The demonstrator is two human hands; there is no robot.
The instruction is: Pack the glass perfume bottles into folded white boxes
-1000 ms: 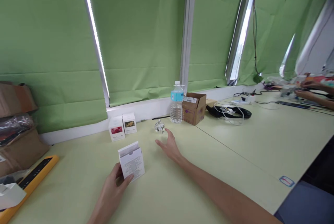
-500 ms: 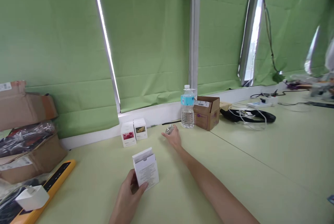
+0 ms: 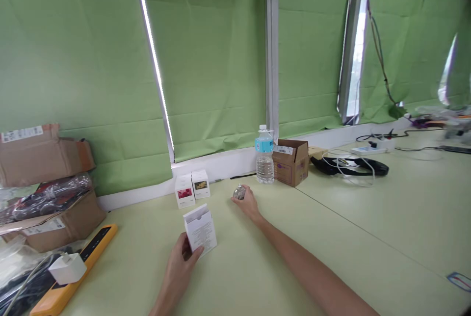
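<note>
My left hand [image 3: 184, 257] grips a small white carton [image 3: 200, 230] by its lower part, thumb in front and fingers behind. The carton stands tilted, its top flap raised and printed text facing me. Farther off, my right hand [image 3: 248, 203] has its fingers closed around a small shiny, silvery-clear rounded object [image 3: 239, 192], which may be glass; its exact kind I cannot make out. Behind the carton stand two white boxes side by side, one with a pink picture [image 3: 184, 196] and one with a yellow picture [image 3: 200, 186].
A water bottle [image 3: 265, 159] and an open brown cardboard box [image 3: 292, 164] stand at the back. To their right lies a black curved device with a white cable [image 3: 353, 166]. At left are stacked cardboard boxes [image 3: 44, 154] and a yellow power strip [image 3: 79, 269] with a white plug.
My right hand has drawn slightly toward me with the shiny object, which shows more clearly. My left hand still holds the carton. The whole view has shifted a little.
</note>
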